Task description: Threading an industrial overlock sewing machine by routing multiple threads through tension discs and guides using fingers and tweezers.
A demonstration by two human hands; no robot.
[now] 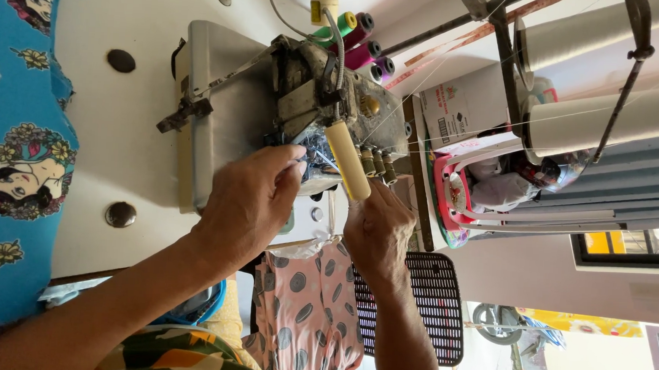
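Note:
A grey overlock sewing machine (228, 102) stands on a white table (126, 12); the whole view is turned sideways. My left hand (248, 199) reaches into the machine's open threading area, thumb and fingertips pinched together at a tangle of thin thread (312, 155). My right hand (376, 226) is just beside it, its fingers curled up under a cream-coloured cylindrical handle (346, 163) and a row of small brass tension knobs (376, 163). The right fingertips are hidden against the machine.
Blue printed cloth (7, 150) lies along the table's left. Coloured thread spools (357, 38) sit beyond the machine. Two large white thread cones (600, 121) hang on a metal stand, with a cardboard box (456, 109) and a pink basket (451, 192) nearby. Pink dotted fabric (310, 313) hangs below.

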